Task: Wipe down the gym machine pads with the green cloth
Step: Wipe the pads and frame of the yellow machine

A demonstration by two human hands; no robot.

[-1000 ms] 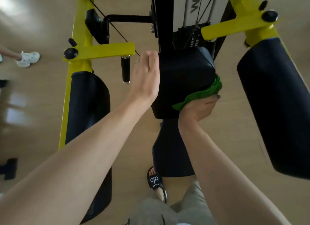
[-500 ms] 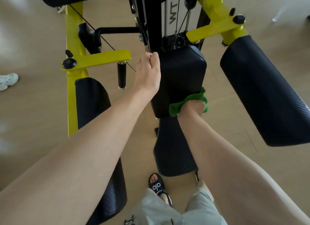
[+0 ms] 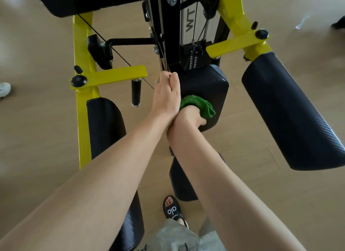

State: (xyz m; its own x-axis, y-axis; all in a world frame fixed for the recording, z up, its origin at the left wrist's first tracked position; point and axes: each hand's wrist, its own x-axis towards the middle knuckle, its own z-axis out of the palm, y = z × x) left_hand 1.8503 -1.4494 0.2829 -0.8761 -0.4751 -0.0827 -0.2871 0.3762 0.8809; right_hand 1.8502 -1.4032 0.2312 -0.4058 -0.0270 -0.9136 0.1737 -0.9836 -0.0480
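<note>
The black back pad (image 3: 209, 82) of a yellow-and-black gym machine stands in the middle. My right hand (image 3: 188, 118) presses a bunched green cloth (image 3: 199, 105) against the pad's front face, low and left of centre. My left hand (image 3: 166, 95) is closed around the pad's upper left edge, with my wrists touching. A long black arm pad (image 3: 291, 110) slants down on the right. Another arm pad (image 3: 104, 123) hangs on the left below a yellow arm (image 3: 112, 77). The black seat pad (image 3: 179, 183) lies beneath my right forearm, partly hidden.
A short black handle (image 3: 136, 91) hangs from the left yellow arm. Thin cables and the weight stack (image 3: 194, 60) run behind the back pad. My sandalled foot (image 3: 172, 209) stands on the wooden floor by the seat. A white shoe (image 3: 4, 88) sits at the left edge.
My right hand has carried the cloth from the back pad's right lower edge across to its front face, left of centre. My view has shifted downwards and closer. My left hand keeps its grip.
</note>
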